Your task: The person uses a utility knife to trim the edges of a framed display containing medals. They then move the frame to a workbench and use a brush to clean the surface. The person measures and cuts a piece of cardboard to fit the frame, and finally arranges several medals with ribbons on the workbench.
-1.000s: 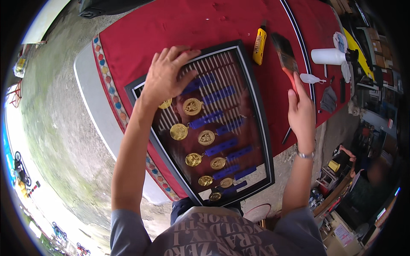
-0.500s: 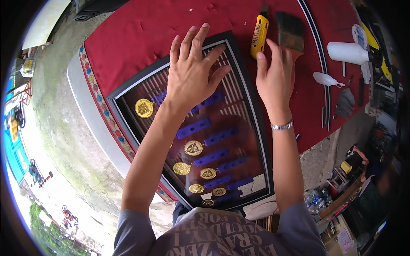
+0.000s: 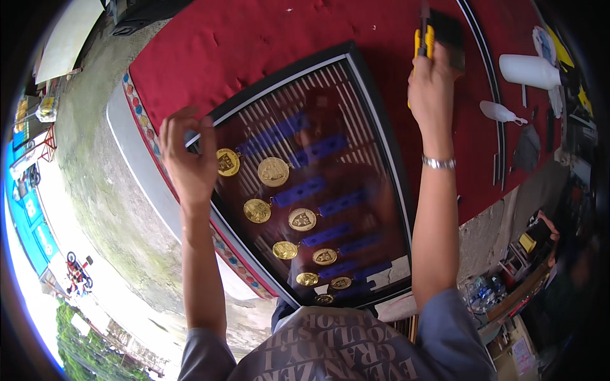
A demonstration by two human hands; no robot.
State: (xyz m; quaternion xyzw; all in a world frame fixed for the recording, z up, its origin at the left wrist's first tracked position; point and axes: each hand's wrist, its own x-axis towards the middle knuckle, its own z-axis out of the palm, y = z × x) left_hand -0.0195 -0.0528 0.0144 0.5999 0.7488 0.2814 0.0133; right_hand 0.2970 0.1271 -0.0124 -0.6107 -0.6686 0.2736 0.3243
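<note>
A black display frame (image 3: 393, 190) with a pale inner border lies on the red cloth. Behind its glass are rows of gold medals (image 3: 302, 220) on blue ribbons (image 3: 298, 190). At the frame's far left corner, my left hand (image 3: 189, 155) has its fingers and thumb bent around the edge. My right hand (image 3: 433, 92), with a metal bracelet at the wrist, is closed around a yellow utility knife (image 3: 419, 43) beyond the frame's far right side. The knife's tip points away from me and is blurred. A wide paintbrush (image 3: 450, 41) lies just beside that hand, its handle hidden.
Red cloth (image 3: 267, 57) covers the table, with a patterned trim (image 3: 141, 114) on its left edge. To the right lie long black-and-white strips (image 3: 489, 82), a white bottle (image 3: 528, 71), a small squeeze bottle (image 3: 499, 112) and a grey cloth piece (image 3: 526, 149).
My left hand has moved from over the glass to the frame's left corner. My right hand has moved up and right and taken hold of the utility knife. The view has shifted slightly.
</note>
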